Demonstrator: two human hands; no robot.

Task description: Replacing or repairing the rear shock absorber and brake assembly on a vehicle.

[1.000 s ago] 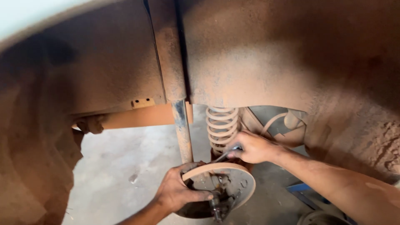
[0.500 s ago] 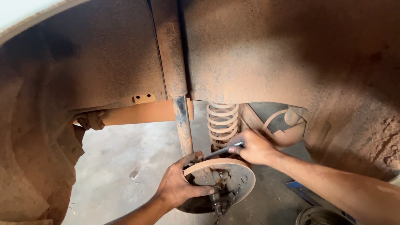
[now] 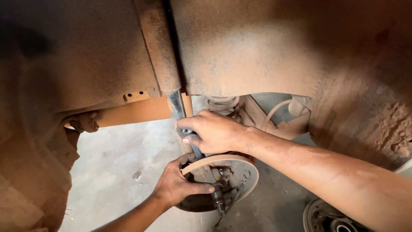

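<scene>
Your right hand (image 3: 214, 131) has shifted left, fist now closed round the dark tool handle (image 3: 195, 148) just above the brake backing plate (image 3: 238, 172). Left hand (image 3: 176, 184) cups the plate's near rim, fingers curled, thumb across its face.

A rust-brown, dust-caked wheel arch (image 3: 266, 47) is seen from nine to three o'clock. A grey concrete floor (image 3: 116, 163), marked by a small stain, is lit at seven o'clock. Deep shadow is cast at eleven o'clock.
</scene>
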